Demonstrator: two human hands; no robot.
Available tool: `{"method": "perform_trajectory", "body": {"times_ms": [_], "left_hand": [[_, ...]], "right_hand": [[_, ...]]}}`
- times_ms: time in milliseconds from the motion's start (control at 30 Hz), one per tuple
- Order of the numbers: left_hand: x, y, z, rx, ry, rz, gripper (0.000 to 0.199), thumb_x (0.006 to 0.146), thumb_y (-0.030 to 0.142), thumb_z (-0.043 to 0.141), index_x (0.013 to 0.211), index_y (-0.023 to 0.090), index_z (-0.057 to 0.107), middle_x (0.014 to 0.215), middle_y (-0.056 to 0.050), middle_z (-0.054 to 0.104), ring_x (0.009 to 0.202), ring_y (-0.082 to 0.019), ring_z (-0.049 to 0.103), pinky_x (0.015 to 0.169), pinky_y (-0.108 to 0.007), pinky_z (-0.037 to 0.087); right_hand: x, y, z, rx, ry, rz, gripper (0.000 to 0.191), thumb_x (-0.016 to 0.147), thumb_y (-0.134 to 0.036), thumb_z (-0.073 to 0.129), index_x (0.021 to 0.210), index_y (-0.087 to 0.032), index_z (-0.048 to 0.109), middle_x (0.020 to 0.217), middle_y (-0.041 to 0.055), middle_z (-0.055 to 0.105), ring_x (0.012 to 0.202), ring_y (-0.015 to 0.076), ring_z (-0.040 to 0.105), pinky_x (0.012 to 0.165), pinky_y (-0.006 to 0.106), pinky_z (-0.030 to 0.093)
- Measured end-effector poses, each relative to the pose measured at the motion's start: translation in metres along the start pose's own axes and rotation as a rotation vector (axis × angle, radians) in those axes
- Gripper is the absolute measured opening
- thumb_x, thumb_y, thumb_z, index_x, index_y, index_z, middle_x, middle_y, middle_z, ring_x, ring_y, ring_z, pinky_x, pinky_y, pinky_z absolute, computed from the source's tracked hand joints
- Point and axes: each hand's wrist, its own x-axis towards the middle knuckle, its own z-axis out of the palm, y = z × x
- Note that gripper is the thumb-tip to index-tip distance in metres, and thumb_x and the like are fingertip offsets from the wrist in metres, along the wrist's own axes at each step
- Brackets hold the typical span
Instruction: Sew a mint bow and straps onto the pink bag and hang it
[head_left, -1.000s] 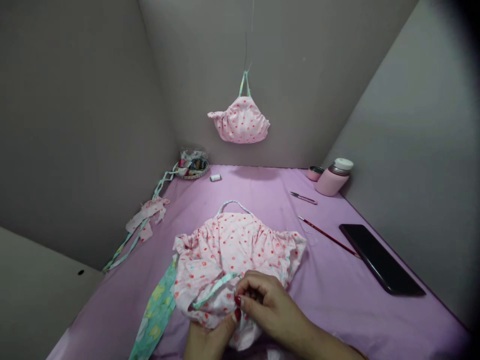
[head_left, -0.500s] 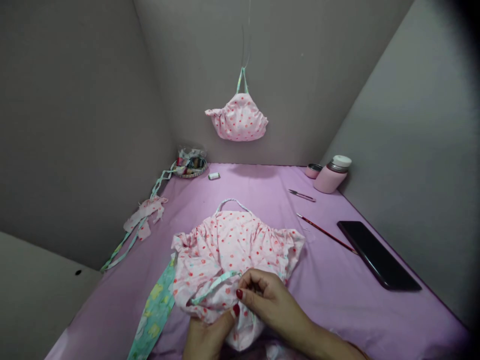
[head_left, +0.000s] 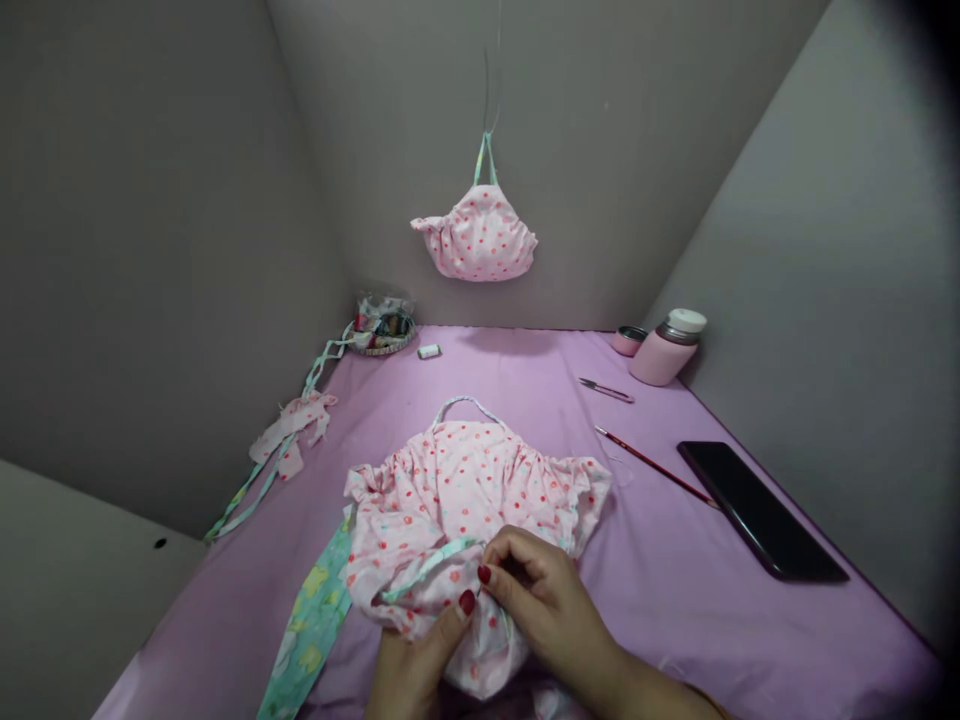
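Observation:
A small pink garment with red dots [head_left: 480, 480] lies gathered on the cloth, a thin cord loop at its top. My left hand [head_left: 420, 655] grips its lower part from underneath, thumb on top and the other fingers hidden beneath the fabric. My right hand [head_left: 544, 590] pinches thumb and forefinger together close above the fabric, beside the left thumb. Whatever sits in that pinch is too small to make out. A narrow green trim [head_left: 427, 570] runs across the folds to the right fingertips. From the garment's left side hangs a green floral strip [head_left: 311, 615].
Right of the garment lie a phone [head_left: 761, 510], a thin red stick [head_left: 656, 465] and thread snips [head_left: 606, 390]. Farther back stand a pink bottle [head_left: 664, 355] and a pink cup [head_left: 628, 340]. A basket [head_left: 386, 345], a spool [head_left: 429, 352] and fabric scraps [head_left: 296, 425] are left. A dotted pouch [head_left: 481, 240] hangs ahead.
My right hand has lifted slightly, and its fingertips have shifted a little up and right. The left thumb has moved slightly up and left. The garment stays nearly in place.

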Motion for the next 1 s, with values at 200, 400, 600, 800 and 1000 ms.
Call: {"method": "perform_trajectory", "body": {"times_ms": [200, 400, 600, 800, 1000], "left_hand": [[0.002, 0.002, 0.002, -0.055, -0.011, 0.071, 0.053, 0.06, 0.03, 0.074, 0.109, 0.014, 0.058, 0.117, -0.015, 0.061, 0.111, -0.032, 0.052, 0.099, -0.045, 0.034], [0.009, -0.008, -0.008, 0.068, 0.067, 0.107, 0.052, 0.057, 0.034, 0.072, 0.104, 0.016, 0.06, 0.116, -0.012, 0.062, 0.113, -0.034, 0.05, 0.095, -0.041, 0.039], [0.005, -0.007, -0.007, 0.013, 0.038, 0.031, 0.054, 0.056, 0.034, 0.07, 0.105, 0.015, 0.059, 0.109, -0.012, 0.065, 0.109, -0.035, 0.053, 0.091, -0.041, 0.042], [0.0, -0.004, 0.0, -0.041, -0.002, 0.024, 0.056, 0.056, 0.032, 0.073, 0.107, 0.015, 0.056, 0.112, -0.013, 0.063, 0.107, -0.031, 0.055, 0.092, -0.038, 0.041], [0.0, -0.003, 0.0, 0.023, -0.009, 0.031, 0.048, 0.057, 0.034, 0.068, 0.1, 0.015, 0.061, 0.107, -0.013, 0.066, 0.104, -0.034, 0.056, 0.087, -0.041, 0.045]], "right_hand": [[-0.005, -0.004, 0.001, -0.115, -0.039, -0.16, 0.016, 0.087, -0.021, 0.047, 0.074, -0.016, 0.055, 0.069, 0.0014, 0.05, 0.065, 0.0115, 0.048, 0.061, 0.022, 0.036], [-0.002, 0.001, 0.003, -0.056, -0.037, -0.045, 0.014, 0.084, -0.022, 0.051, 0.073, -0.015, 0.056, 0.07, 0.0016, 0.054, 0.065, 0.0117, 0.049, 0.06, 0.022, 0.037], [0.0, 0.001, 0.002, -0.036, -0.044, -0.014, 0.018, 0.085, -0.027, 0.05, 0.073, -0.015, 0.055, 0.068, 0.0009, 0.053, 0.064, 0.0118, 0.048, 0.059, 0.022, 0.036], [-0.001, 0.003, 0.004, 0.039, -0.036, 0.014, 0.022, 0.085, -0.032, 0.05, 0.071, -0.015, 0.053, 0.067, 0.0, 0.05, 0.063, 0.0111, 0.045, 0.059, 0.022, 0.035], [-0.001, 0.006, 0.009, 0.303, 0.003, 0.17, 0.028, 0.082, -0.041, 0.053, 0.07, -0.015, 0.048, 0.063, -0.0027, 0.041, 0.058, 0.0094, 0.036, 0.053, 0.02, 0.031]]}}
